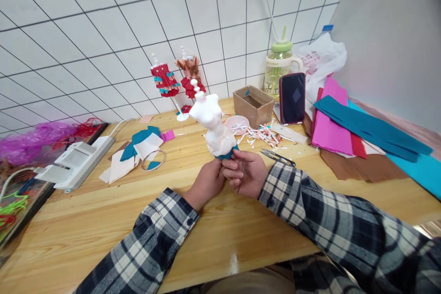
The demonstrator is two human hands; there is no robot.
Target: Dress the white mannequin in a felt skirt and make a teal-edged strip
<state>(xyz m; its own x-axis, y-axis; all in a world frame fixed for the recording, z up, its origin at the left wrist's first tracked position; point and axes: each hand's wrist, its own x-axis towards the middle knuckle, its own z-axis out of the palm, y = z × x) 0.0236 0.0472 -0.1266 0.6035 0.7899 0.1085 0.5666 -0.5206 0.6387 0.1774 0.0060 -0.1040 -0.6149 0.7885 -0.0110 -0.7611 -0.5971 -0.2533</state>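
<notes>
The left hand is apparently gripping the white, torso-shaped mannequin from below while the right hand is pinching teal, sheet-like trim at its base, seemingly requiring steady alignment.

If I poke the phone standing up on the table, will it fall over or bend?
The phone might well tip, because it stands tall on a narrow short edge. It probably won't bend: its sides look straight and stiff. Its glossy screen could feel slippery too, so a careful hand would be wise.
</notes>
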